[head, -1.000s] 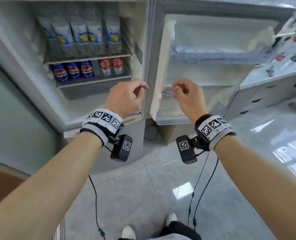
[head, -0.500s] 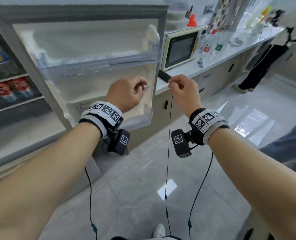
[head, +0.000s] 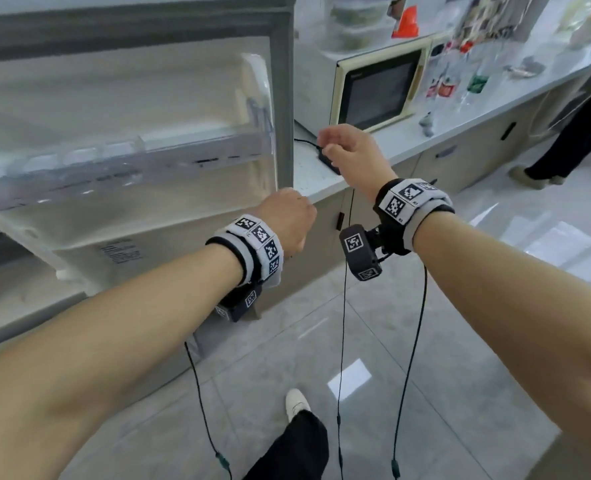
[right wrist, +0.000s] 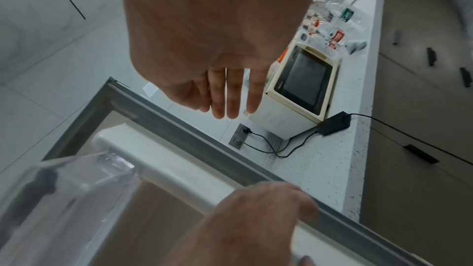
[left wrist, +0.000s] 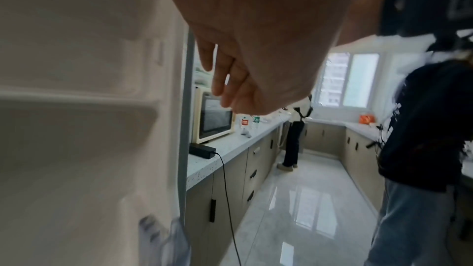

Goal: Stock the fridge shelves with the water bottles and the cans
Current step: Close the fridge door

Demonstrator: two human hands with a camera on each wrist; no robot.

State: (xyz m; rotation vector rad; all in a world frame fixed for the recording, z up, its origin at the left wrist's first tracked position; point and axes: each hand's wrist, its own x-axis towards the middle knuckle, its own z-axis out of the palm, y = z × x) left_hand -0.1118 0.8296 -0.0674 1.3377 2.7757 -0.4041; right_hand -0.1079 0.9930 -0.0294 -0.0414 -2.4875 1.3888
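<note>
1. Kitchen aisle with grey glossy floor tiles [head: 373, 341]; fridge at far left, worktop running off to the right.
2. Fridge door [head: 131, 98] stands open and fills the left of the head view. Its clear door bin [head: 121, 161] holds nothing I can see. Only a dark sliver of the fridge interior shows at the left edge; its shelves are not readable.
3. Left hand [head: 287, 220] sits in front of the door's free edge, fingers loosely curled, holding nothing. The left wrist view shows the same: relaxed fingers, no object.
4. Right hand [head: 353, 154] is raised over the worktop [head: 321, 181] near a black adapter [head: 328, 161]. Right wrist view shows the fingers straight and empty. A thin cable hangs below this hand; I cannot tell whether it is pinched.
5. Microwave [head: 377, 91] stands behind. Right of it, clear water bottles [head: 443, 84] with red and green labels stand on the worktop, well apart from both hands. No cans in sight.
6. Judgement: step in hand is fetching stock. Take bottles by the body, upright, one per hand; keep the wrist cables clear of the adapter; leave the door open.
7. Another person [head: 571, 133] stands at the far right; mind the aisle.
</note>
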